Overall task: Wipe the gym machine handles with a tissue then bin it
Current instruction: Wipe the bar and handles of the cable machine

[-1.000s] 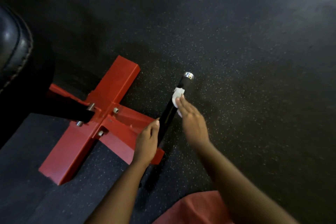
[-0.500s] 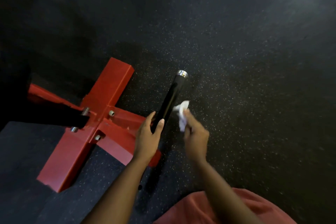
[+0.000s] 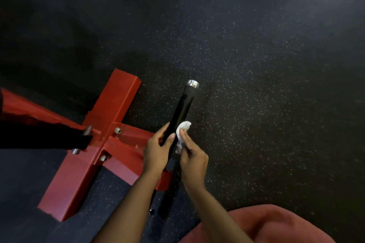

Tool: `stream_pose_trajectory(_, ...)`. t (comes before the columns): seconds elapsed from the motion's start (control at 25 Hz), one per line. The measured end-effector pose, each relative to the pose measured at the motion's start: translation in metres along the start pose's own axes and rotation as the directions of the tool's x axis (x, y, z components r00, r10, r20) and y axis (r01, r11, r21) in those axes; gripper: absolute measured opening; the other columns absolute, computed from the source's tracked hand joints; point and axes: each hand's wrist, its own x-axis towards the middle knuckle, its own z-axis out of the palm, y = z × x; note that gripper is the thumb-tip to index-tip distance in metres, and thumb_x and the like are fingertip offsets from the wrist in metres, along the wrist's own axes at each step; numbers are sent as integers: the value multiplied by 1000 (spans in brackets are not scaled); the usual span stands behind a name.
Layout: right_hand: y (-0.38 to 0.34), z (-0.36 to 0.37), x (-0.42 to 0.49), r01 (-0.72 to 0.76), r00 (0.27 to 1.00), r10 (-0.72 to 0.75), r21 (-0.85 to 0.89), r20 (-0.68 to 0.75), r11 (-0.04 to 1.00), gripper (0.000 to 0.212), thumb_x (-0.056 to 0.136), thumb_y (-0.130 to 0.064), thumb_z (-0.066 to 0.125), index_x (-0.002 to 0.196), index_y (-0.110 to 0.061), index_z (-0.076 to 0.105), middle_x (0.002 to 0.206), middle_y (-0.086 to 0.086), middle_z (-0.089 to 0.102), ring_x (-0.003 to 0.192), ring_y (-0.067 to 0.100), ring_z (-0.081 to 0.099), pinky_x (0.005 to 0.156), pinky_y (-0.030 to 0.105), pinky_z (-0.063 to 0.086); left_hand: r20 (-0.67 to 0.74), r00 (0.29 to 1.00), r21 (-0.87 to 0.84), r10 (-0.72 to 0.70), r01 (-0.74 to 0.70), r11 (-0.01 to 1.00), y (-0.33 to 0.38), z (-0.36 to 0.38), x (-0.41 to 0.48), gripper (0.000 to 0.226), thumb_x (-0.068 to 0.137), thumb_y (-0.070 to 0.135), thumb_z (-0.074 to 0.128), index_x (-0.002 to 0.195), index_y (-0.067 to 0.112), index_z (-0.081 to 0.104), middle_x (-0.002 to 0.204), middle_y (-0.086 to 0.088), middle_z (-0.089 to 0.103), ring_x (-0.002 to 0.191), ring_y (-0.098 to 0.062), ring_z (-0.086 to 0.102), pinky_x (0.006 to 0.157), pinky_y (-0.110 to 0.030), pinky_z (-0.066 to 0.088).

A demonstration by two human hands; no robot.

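A black handle (image 3: 182, 107) with a silver end cap (image 3: 193, 83) is seen rising toward the camera above a dark speckled floor (image 3: 266, 94). Its lower part is gripped by the left hand (image 3: 157, 154), the fingers curled around the bar and the thumb laid along its right side. A crumpled white tissue (image 3: 182, 132) is pinched between the fingers and thumb of the right hand (image 3: 192, 159) and is pressed against the right side of the handle, just beside the left thumb. The upper stretch of the handle, up to the cap, is left uncovered.

To the left, a red cross-shaped steel base (image 3: 102, 138) is laid on the floor, fastened with several bolts (image 3: 118, 130) near its centre. One red arm of the base is partly hidden behind the left hand and forearm. A black bar or pad (image 3: 39, 136) is seen crossing the base from the left edge, hiding part of the red beam behind it. The foot of the handle is lost in shadow between the two forearms, so its joint to the frame cannot be told. A patch of reddish-pink fabric (image 3: 276, 225) is seen at the lower right, under the right forearm.
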Motion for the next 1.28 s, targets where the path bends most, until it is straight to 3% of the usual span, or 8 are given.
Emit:
stream_pose_trajectory(0.12, -17, -9, 58, -102, 987, 108, 60, -116, 993, 44, 89, 3, 49, 123, -24, 55, 96, 1, 69, 57, -2, 45, 53, 8, 37, -12, 1000, -3, -10, 10, 1000, -1, 1, -1, 39, 91, 22, 56, 130, 23, 52, 130, 1, 57, 120, -14, 52, 96, -22, 39)
stream_pose_trajectory(0.2, -30, -9, 99, -144, 982, 151, 66, -110, 987, 41, 91, 1, 45, 123, -22, 57, 80, -2, 60, 52, 1, 32, 48, 10, 29, -13, 1000, -5, -17, 17, 1000, -1, 2, -1, 40, 91, 24, 55, 131, 26, 51, 132, 1, 55, 123, -15, 50, 95, -20, 38)
stream_pose_trajectory(0.32, -29, 3, 106, -211, 972, 219, 97, -85, 973, 43, 90, 0, 43, 122, -24, 58, 79, -7, 61, 58, 6, 37, 55, 19, 33, -13, 1000, 3, -28, 28, 1000, -1, 2, -2, 41, 91, 26, 54, 132, 26, 50, 133, 2, 54, 123, -14, 49, 95, -20, 37)
stream_pose_trajectory(0.44, -13, 7, 77, -304, 947, 313, 119, -67, 945, 44, 89, 0, 44, 123, -25, 56, 92, -12, 64, 64, -6, 47, 59, 24, 46, -7, 1000, 8, -20, 20, 1000, 0, 1, -2, 40, 91, 27, 54, 131, 28, 50, 134, 4, 53, 126, -13, 47, 97, -22, 37)
stream_pose_trajectory(0.64, 16, 0, 11, -351, 921, 307, 170, 239, 921, 41, 89, 0, 47, 123, -18, 58, 122, -4, 61, 107, 4, 59, 96, 30, 49, -4, 1000, 14, -25, 25, 1000, 0, 0, -6, 40, 92, 27, 53, 132, 30, 49, 134, 3, 54, 124, -12, 47, 101, -28, 40)
stream_pose_trajectory(0.92, -23, -10, 112, -339, 941, 324, 233, 101, 912, 44, 91, 5, 39, 127, -15, 54, 124, -3, 59, 110, 8, 56, 98, 27, 45, -18, 1000, 26, 12, -11, 1000, -7, 3, -3, 39, 92, 29, 53, 131, 31, 49, 134, 3, 53, 125, -13, 47, 95, -20, 35)
stream_pose_trajectory(1.08, -17, 1, 51, -400, 916, 389, 287, 98, 870, 37, 91, 0, 46, 121, -18, 59, 108, -10, 65, 99, 2, 60, 84, 17, 48, -18, 1000, 62, 4, -3, 998, -6, 3, -5, 41, 93, 28, 51, 134, 28, 48, 134, 2, 53, 124, -13, 47, 93, -20, 36)
stream_pose_trajectory(1.28, -1, 8, -5, -430, 903, 411, 274, 127, 860, 37, 88, 2, 49, 118, -15, 61, 112, -7, 65, 98, -1, 61, 89, 18, 49, 54, 998, 65, 23, -26, 998, -9, -11, -14, 43, 92, 17, 53, 135, 25, 47, 135, 5, 53, 126, -10, 46, 103, -23, 37)
